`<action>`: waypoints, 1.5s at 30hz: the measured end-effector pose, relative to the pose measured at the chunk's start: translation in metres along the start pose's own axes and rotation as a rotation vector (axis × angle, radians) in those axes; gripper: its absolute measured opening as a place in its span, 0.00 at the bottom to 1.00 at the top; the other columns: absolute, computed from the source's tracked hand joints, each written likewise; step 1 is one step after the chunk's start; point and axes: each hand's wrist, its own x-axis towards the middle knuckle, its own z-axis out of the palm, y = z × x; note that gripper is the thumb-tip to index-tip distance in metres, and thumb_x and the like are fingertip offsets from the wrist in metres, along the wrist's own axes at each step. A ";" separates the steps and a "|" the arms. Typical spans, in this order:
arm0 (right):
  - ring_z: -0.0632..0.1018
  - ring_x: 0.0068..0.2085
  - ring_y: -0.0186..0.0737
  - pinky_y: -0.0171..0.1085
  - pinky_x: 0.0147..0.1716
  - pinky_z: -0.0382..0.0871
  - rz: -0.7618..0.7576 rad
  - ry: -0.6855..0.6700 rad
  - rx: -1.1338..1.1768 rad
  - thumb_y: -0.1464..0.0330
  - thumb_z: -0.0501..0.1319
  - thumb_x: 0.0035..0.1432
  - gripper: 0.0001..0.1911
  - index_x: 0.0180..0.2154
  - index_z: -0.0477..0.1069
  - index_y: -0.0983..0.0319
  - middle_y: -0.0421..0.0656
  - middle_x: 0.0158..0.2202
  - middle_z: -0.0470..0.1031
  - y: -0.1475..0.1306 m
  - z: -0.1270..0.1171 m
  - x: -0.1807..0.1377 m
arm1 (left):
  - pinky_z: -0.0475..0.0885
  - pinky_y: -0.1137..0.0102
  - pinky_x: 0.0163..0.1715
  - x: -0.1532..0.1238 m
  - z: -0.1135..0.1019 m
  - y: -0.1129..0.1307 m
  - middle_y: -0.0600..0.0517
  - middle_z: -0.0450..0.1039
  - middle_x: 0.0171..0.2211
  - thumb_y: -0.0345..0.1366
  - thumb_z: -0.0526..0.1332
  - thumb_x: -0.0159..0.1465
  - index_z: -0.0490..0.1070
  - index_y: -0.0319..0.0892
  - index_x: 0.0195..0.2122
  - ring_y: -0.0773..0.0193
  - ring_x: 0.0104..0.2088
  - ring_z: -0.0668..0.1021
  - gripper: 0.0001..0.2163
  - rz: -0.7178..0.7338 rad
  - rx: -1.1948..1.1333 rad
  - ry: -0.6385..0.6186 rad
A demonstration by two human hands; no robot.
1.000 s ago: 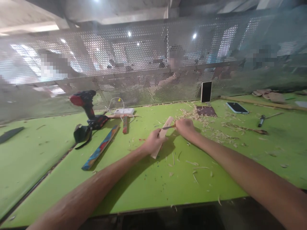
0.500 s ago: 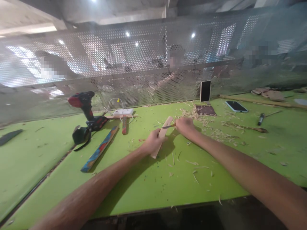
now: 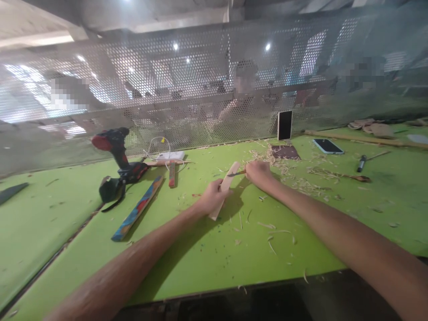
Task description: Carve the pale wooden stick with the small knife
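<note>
The strip of wood [image 3: 226, 183] is plain cream; left of it, a stick [image 3: 137, 208] is patched in blue, red and orange, and farther left a drill [image 3: 121, 157] is black and red; right of it, shavings [image 3: 282, 166] are straw-yellow and a phone [image 3: 327, 146] has a light-blue rim; around it, the table [image 3: 207, 267] is lime green
</note>
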 end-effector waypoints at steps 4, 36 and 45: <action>0.70 0.25 0.39 0.40 0.29 0.72 0.007 0.002 0.001 0.82 0.55 0.67 0.17 0.37 0.83 0.72 0.42 0.23 0.69 0.001 0.000 0.001 | 0.69 0.72 0.21 0.000 0.000 0.002 0.57 0.73 0.27 0.31 0.66 0.72 0.72 0.36 0.52 0.66 0.23 0.75 0.10 -0.006 0.003 0.003; 0.76 0.31 0.45 0.40 0.36 0.70 0.046 0.071 0.028 0.79 0.58 0.68 0.14 0.44 0.83 0.75 0.52 0.29 0.77 0.019 0.001 0.005 | 0.69 0.73 0.21 0.000 0.000 0.003 0.57 0.72 0.28 0.32 0.66 0.73 0.72 0.33 0.58 0.67 0.22 0.74 0.15 -0.002 -0.006 0.003; 0.76 0.31 0.44 0.41 0.33 0.66 0.235 0.066 0.084 0.77 0.56 0.73 0.17 0.43 0.84 0.78 0.60 0.33 0.81 0.047 0.001 0.009 | 0.69 0.73 0.21 -0.004 0.001 -0.005 0.57 0.72 0.28 0.33 0.67 0.71 0.73 0.35 0.56 0.67 0.22 0.74 0.14 0.045 0.043 -0.043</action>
